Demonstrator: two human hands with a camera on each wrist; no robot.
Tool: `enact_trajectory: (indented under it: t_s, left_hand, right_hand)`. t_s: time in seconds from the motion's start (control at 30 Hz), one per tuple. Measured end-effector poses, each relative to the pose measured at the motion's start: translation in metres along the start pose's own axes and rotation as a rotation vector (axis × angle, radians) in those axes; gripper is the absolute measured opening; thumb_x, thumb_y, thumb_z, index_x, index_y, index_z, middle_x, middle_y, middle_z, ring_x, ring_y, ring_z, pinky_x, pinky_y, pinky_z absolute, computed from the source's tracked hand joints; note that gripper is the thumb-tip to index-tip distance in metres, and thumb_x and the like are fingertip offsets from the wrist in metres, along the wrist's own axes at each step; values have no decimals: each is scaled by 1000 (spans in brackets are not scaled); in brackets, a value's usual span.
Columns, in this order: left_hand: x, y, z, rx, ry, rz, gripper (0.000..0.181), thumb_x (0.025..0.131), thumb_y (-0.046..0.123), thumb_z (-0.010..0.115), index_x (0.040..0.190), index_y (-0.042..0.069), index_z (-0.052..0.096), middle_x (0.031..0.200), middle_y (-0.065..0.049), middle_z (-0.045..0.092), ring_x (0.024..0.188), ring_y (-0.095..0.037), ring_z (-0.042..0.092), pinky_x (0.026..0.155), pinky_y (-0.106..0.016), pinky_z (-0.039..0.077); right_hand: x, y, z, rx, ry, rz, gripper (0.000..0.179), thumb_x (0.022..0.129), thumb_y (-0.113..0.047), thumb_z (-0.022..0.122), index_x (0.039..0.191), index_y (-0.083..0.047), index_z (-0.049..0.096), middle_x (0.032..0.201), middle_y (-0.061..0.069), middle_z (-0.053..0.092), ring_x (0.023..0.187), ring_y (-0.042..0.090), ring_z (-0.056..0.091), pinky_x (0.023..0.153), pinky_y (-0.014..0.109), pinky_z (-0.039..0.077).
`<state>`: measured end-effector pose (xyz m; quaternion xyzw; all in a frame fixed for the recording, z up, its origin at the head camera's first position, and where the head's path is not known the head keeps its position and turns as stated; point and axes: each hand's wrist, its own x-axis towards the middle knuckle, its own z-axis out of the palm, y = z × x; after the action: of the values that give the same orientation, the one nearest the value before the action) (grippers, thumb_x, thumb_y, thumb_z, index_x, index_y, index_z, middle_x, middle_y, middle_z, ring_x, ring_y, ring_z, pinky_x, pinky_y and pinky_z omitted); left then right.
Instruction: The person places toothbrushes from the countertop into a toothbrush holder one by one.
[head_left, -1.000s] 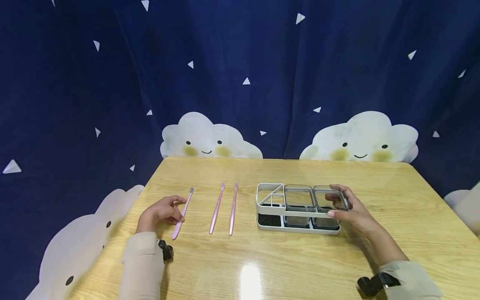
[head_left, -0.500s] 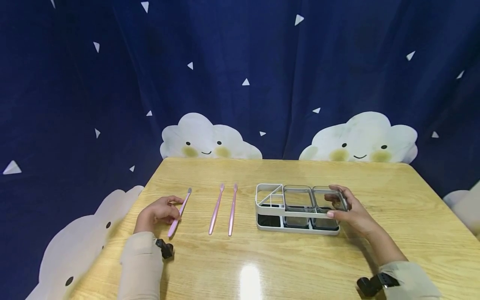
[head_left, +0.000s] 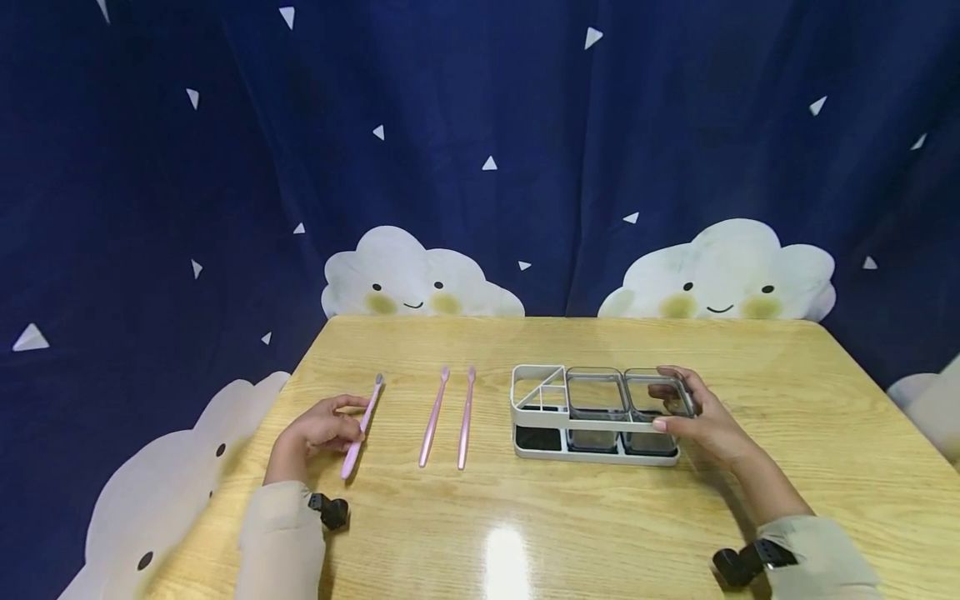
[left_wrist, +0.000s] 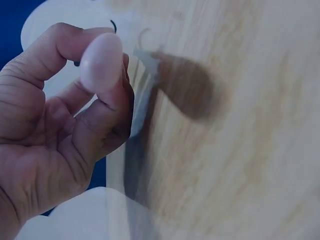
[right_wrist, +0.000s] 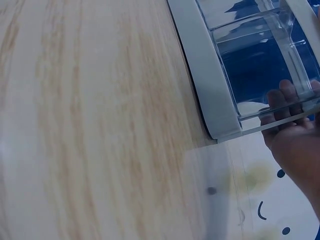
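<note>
My left hand [head_left: 324, 427] pinches a pink toothbrush [head_left: 351, 461] with a grey head, at the left of the table. In the left wrist view, the rounded handle end [left_wrist: 101, 62] points at the camera between thumb and fingers. My right hand [head_left: 708, 419] grips the right end of a white toothbrush holder [head_left: 537, 419], its thumb at the front rail and its fingers behind a clear cup [head_left: 648, 400]. Seen from the right wrist, those fingers [right_wrist: 286, 95] show through the clear plastic. Another clear cup [head_left: 595, 400] stands beside it in the holder.
Two more pink toothbrushes, a left one [head_left: 432, 421] and a right one [head_left: 466, 421], lie side by side between the left hand and the holder. Everything is on a wooden table [head_left: 585, 533]. A dark blue curtain [head_left: 450, 100] with white clouds hangs behind.
The toothbrush in my left hand first shifts slightly left, then tilts a little more upright. My right hand and the holder stay put.
</note>
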<state>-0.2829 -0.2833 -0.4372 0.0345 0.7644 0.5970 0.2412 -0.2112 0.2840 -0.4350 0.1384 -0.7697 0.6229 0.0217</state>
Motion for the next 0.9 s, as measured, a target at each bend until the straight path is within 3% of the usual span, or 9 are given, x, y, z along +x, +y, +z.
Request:
enact_trajectory:
  t_s: [0.17,0.4,0.57,0.7,0.9]
  left_hand:
    - [-3,2,6,-20,21,21,70,71,-12,58,136,-7,31,71,-11,56,58,-18,49,53,-28,45]
    - [-2,13,17,-23,59,70,69,74,-10,57,138,-2,32,82,-15,61,65,-20,55,58,-32,49]
    - [-3,21,22,-57,46,99,69,76,-9,57,139,-2,30,85,-15,61,71,-19,60,63,-31,52]
    - [-3,27,28,-72,51,130,70,76,-9,56,140,-3,29,83,-13,60,70,-18,59,62,-30,51]
    - [-1,33,37,-98,64,152,75,75,-11,55,143,1,26,79,-12,59,68,-19,58,61,-33,50]
  right_hand:
    - [-1,3,-1,7,-2,9,73,80,0,67,141,-11,28,127,28,40,115,28,44,80,27,47]
    - [-1,1,0,35,-11,-20,73,80,4,65,141,-11,28,127,28,40,113,20,47,76,28,49]
    - [0,3,-1,42,-13,-23,72,81,4,65,141,-12,28,124,17,45,111,16,48,73,31,50]
    - [0,6,-2,30,-8,-12,73,81,2,65,141,-8,26,121,7,47,113,22,46,75,30,49]
    - [0,8,-3,17,4,1,74,81,1,66,141,-7,25,125,17,44,113,21,46,77,28,49]
